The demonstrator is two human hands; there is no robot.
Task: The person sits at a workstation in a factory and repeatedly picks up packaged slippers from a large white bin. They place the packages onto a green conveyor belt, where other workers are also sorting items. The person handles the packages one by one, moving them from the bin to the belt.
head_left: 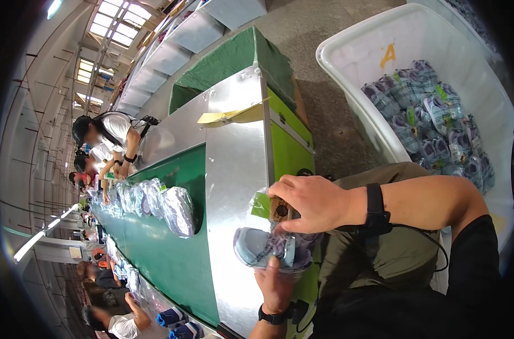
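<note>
A: How many shoes are in hand?

B: 1 pair, pale blue and purple, in 1 clear bag (271,248), held over the near edge of the steel ledge (234,169). The right hand (310,203) is curled down on top of it, fingers closed on a small brown tag (280,210) with a green label (261,204) just beside. The left hand (275,285) supports the bag from below, thumb pressed on the plastic; its other fingers are hidden.

A: And elsewhere?

B: About 5 bagged pairs lie in a row (155,203) on the green belt (172,254); the far ones blur together, so the count is rough. The white bin (358,56) at right holds well over 10 more, overlapping and uncountable.

A: Markings?

B: 1 yellow mark on the bin's inner wall, 1 yellow paper strip (226,116) at the ledge's far end.

A: People?

B: At least 6 others (107,135) line the belt, several cut off by the rim. Each of the wearer's wrists carries 1 black band.
</note>
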